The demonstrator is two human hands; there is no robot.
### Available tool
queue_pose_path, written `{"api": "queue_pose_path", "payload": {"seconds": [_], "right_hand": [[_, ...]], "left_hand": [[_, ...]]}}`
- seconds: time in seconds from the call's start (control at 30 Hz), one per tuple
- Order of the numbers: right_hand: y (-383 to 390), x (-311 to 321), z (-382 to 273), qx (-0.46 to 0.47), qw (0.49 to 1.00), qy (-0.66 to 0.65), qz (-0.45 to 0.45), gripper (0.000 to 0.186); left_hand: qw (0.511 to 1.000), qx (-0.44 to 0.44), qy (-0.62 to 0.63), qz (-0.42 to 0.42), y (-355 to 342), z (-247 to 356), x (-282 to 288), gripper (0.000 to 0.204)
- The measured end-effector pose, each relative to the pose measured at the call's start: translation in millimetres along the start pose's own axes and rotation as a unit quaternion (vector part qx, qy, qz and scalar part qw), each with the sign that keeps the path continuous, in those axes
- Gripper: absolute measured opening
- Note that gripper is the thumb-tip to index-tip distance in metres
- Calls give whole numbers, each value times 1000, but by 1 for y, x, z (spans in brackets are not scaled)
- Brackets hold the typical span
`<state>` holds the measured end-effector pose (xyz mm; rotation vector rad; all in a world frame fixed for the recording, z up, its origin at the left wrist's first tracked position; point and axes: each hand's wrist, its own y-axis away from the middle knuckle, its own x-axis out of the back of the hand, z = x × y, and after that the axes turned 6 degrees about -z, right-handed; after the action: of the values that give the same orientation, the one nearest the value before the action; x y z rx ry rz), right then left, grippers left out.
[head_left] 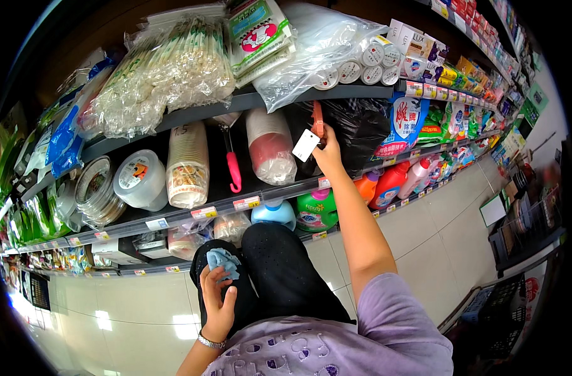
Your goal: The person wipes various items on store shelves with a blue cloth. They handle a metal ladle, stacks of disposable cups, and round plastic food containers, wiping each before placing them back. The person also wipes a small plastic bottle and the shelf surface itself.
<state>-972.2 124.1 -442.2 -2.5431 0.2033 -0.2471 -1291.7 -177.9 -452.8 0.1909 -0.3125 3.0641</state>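
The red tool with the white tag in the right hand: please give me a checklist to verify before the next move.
1. Right hand grips the red tool: ok.
2. White tag hangs free: ok.
3. Left hand keeps the blue cloth: ok.
4. Pink-handled utensil hangs apart from the hand: ok.
5. Tool hooked on a peg: cannot tell.
6. Stack of red cups beside the tag, untouched: ok.

Shop aisle: dark shelves (254,100) packed with goods run along the left; pale glossy floor tiles (424,225) reflect overhead light; black baskets (524,232) stand right.
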Motion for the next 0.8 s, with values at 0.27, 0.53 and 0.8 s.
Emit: {"api": "queue_pose_path", "payload": {"seconds": [0.27,0.53,0.8], "right_hand": [[27,7,10,2,999,38,-21,82],[31,-1,6,-9,998,6,-56,85],[64,6,-8,8,981,192,-24,75]], "left_hand": [[1000,7,-10,-8,1,-2,-2,41],[1000,10,-7,-14,2,-2,-2,40],[1000,13,19,-2,3,-4,-1,43]]}}
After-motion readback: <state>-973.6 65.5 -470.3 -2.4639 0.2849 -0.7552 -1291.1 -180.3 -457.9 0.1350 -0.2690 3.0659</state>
